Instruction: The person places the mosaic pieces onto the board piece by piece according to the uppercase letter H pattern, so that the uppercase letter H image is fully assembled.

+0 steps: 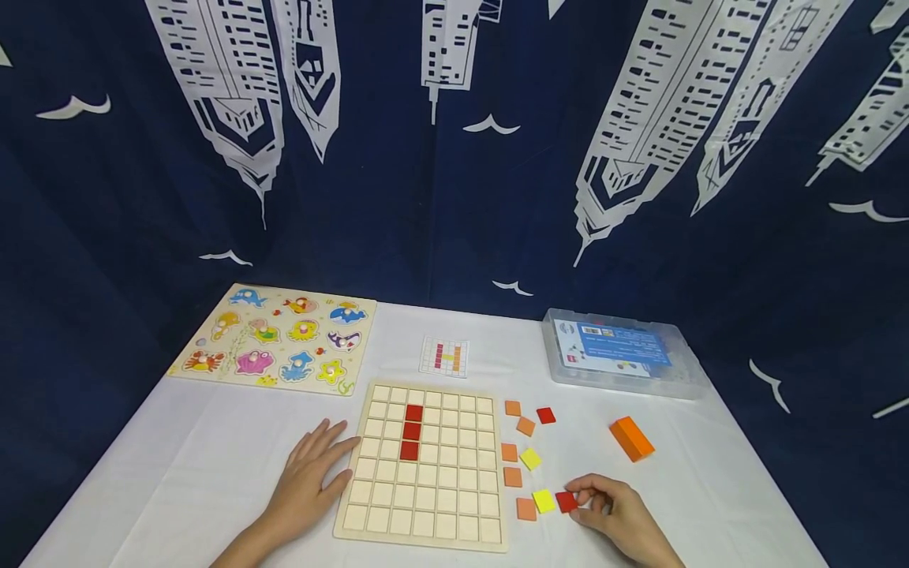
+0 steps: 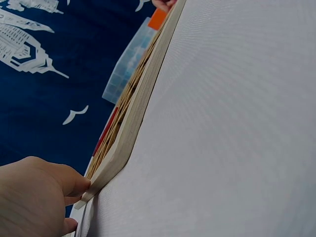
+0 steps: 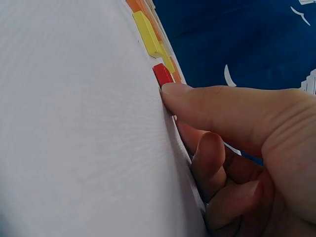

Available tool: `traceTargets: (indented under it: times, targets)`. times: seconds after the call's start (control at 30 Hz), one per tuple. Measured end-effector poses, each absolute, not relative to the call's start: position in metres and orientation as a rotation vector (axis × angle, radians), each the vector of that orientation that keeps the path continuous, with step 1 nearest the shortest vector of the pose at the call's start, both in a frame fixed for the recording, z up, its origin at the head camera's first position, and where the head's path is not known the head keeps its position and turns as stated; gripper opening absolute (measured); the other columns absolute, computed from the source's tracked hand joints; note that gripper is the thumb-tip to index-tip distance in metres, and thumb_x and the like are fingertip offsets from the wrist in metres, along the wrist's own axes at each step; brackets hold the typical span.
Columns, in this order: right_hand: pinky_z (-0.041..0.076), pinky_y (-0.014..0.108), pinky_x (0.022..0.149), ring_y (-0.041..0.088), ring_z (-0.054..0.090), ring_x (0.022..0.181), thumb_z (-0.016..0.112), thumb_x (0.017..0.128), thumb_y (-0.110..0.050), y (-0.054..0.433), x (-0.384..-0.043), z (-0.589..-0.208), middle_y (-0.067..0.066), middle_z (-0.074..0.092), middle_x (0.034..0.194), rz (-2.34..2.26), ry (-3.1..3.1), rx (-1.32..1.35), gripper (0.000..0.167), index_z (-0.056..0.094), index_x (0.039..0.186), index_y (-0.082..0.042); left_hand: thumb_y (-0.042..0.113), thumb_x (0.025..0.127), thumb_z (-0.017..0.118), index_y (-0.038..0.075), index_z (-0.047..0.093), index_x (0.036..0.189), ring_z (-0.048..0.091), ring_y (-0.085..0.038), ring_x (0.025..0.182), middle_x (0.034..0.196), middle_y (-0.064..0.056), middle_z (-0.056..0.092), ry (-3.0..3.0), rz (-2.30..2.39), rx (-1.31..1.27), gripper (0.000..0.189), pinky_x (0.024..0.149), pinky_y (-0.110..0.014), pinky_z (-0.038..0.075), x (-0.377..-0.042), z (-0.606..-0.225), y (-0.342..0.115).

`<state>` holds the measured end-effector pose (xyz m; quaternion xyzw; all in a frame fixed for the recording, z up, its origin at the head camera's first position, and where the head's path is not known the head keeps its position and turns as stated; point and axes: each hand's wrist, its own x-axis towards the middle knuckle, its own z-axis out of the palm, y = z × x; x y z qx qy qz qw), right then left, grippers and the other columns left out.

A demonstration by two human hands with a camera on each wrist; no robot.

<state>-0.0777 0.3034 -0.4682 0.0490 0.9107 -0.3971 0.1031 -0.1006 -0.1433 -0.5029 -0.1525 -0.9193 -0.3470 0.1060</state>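
A wooden grid board (image 1: 426, 497) lies on the table, with a column of three red tiles (image 1: 412, 431) in its upper left part. My left hand (image 1: 305, 481) rests at the board's left edge, fingers extended and touching it; the left wrist view shows the fingertips against the rim (image 2: 118, 148). To the right of the board, my right hand (image 1: 614, 513) pinches a red tile (image 1: 566, 502) between thumb and index finger. In the right wrist view the thumb is on that tile (image 3: 162, 74), with the other fingers curled below. Next to it lies a yellow tile (image 1: 544, 501).
Several orange tiles (image 1: 513, 477), another yellow tile (image 1: 530, 459) and a red tile (image 1: 546, 416) lie right of the board. A pattern card (image 1: 444, 357) sits behind it. Around are an animal puzzle (image 1: 277, 339), a clear plastic case (image 1: 625, 383) and an orange block (image 1: 631, 439).
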Motion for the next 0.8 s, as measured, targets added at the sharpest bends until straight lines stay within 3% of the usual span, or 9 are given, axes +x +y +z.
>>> traceTargets:
  times: [0.3,0.8]
  targets:
    - [0.044,0.017,0.056,0.012,0.050,0.063,0.081,0.075,-0.003,0.299,-0.084,-0.464,0.002,0.058,0.074,-1.190,2.777,0.285,0.026,0.068,0.097,-0.004,0.011,0.085,0.070,0.010,0.063,0.128,0.030,-0.042,0.143,0.148,-0.018,0.047,-2.711,-1.026,-0.443,0.044,0.114,-0.064,0.017,-0.101,-0.504,-0.144]
    - [0.046,0.019,0.057,0.011,0.051,0.064,0.083,0.073,-0.003,0.267,-0.113,-0.436,0.003,0.059,0.072,-1.276,2.849,0.110,0.025,0.067,0.093,-0.003,0.011,0.085,0.069,0.008,0.064,0.127,0.030,-0.042,0.143,0.148,-0.018,0.047,-2.725,-1.033,-0.421,0.042,0.114,-0.063,0.017,-0.100,-0.501,-0.143]
